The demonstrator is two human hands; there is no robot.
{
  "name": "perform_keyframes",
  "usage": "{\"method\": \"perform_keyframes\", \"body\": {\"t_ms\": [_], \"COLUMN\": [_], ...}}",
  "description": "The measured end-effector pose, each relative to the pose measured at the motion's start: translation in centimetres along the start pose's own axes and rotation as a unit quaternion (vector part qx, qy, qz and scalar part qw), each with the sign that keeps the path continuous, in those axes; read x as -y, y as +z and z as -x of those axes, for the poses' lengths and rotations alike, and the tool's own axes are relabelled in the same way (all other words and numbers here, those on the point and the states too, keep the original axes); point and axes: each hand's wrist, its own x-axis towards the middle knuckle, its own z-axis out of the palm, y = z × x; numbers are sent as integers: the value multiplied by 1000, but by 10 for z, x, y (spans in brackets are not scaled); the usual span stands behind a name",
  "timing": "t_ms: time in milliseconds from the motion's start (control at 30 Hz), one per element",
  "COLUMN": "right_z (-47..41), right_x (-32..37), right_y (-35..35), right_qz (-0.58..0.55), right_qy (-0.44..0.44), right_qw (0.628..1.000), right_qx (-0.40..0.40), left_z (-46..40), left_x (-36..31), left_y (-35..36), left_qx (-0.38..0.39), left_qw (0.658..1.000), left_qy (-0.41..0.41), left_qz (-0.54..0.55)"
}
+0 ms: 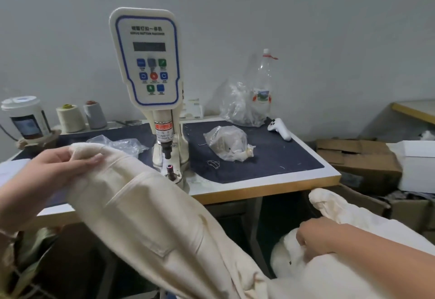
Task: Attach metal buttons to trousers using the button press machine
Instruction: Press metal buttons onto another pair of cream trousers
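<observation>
We hold the cream trousers (150, 223) draped off the table's (306, 181) front edge, beside the button press machine (150, 86); their hanging weight could drag the waistband off the die. Our left hand (58, 169) pinches the waistband; our right hand (315, 237) grips bunched fabric low down, which may snag.

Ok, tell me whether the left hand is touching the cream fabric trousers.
Touching. The head view shows the left hand pinching the upper edge of the cream fabric trousers, thumb pressed on top of the cloth and fingers folded beneath it, with no gap.
</observation>
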Motion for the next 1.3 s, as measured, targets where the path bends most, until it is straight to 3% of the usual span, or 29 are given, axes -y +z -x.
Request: {"method": "perform_keyframes", "body": {"t_ms": [100, 267, 367, 467, 567, 667, 767, 867, 1067, 1300], "right_z": [2, 17, 1, -41, -91, -130, -150, -162, -165, -168], "right_x": [11, 37, 48, 56, 66, 80, 87, 88, 87, 86], "right_y": [-18, -92, -132, -158, -167, -168, -171, -169, -167, -166], "right_qz": [2, -135, -184, -197, -205, -181, -233, -297, -309, -341], "right_qy": [-26, -92, -88, -15, 34, 76, 101, 95, 76, 89], "right_qw": [999, 979, 938, 886, 883, 881, 855, 835, 837, 808], "right_qx": [-33, -120, -282, -420, -420, -431, -453, -453, -445, -473], "left_z": [10, 13, 4, -7, -23, -39, -51, -55, -58, -55], "left_x": [-16, -12, -5, -5, 5, 25, 40, 53, 62, 61], "left_y": [13, 60, 80, 82, 81, 84, 88, 94, 92, 93], "left_qx": [66, -70, -159, -179, -172, -158, -125, -125, -141, -156], "left_qw": [995, 991, 975, 964, 953, 914, 892, 901, 931, 947], "left_qy": [-47, -115, -110, -68, -50, -8, -6, -13, -38, -28], "left_qz": [63, -4, -109, -186, -243, -374, -435, -414, -334, -280]}}
